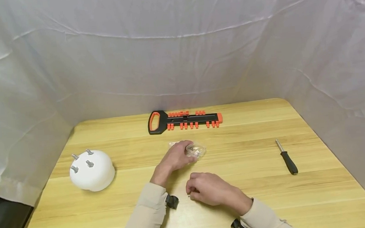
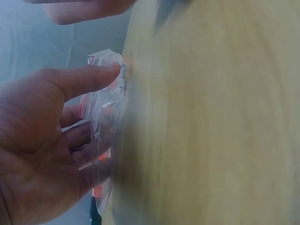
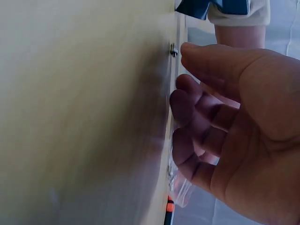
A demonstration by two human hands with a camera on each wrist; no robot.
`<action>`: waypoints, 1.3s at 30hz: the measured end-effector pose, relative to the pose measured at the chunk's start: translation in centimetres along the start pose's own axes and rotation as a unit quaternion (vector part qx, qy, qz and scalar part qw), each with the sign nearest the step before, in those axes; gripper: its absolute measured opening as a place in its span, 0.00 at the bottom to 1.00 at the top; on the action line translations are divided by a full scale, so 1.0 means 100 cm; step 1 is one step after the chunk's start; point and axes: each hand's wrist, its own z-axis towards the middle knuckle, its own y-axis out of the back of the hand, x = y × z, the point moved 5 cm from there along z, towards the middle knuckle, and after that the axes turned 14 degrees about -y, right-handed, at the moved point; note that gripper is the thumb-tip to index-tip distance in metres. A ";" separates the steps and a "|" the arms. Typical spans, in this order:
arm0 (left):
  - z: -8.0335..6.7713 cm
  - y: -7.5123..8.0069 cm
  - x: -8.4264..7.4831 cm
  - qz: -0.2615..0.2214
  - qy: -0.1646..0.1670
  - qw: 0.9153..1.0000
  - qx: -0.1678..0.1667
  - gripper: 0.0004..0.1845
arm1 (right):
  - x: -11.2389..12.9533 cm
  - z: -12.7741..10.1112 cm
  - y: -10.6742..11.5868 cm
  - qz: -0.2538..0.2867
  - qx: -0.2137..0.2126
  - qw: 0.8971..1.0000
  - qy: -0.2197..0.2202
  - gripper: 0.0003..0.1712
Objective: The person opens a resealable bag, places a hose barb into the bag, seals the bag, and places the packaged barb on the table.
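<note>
My left hand (image 1: 177, 155) holds a clear plastic bag (image 1: 196, 150) on the table, thumb on one side and fingers behind it. In the left wrist view the bag (image 2: 105, 112) has a red line near its top and small metal pieces inside. Just in front of it, my right hand (image 1: 210, 189) hovers low with loosely bent fingers. A small metal screw (image 3: 173, 50) lies on the tabletop by the right thumb tip, with a narrow gap between them. Nothing shows between the right thumb and fingers.
A white rounded object (image 1: 93, 174) with several metal bolts sticking up is at the left. Behind my hands lies a black-and-orange holder (image 1: 196, 119) with a loop handle. A black-handled screwdriver (image 1: 289, 162) rests at the right. Grey-white sheeting (image 1: 178, 63) surrounds the wooden table (image 1: 320, 196).
</note>
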 end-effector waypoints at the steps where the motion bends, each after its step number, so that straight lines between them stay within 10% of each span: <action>1: 0.000 0.000 0.000 -0.001 0.000 1.000 0.000 0.34 | 0.001 0.000 -0.001 -0.005 0.000 1.000 0.002 0.03; 29: -0.002 0.000 0.000 -0.002 0.002 1.000 0.002 0.35 | 0.002 0.001 -0.003 -0.039 0.003 0.999 -0.023 0.12; 39: 0.000 0.001 0.000 -0.002 -0.003 1.000 0.001 0.35 | -0.022 0.006 0.017 -0.013 -0.057 0.996 -0.068 0.06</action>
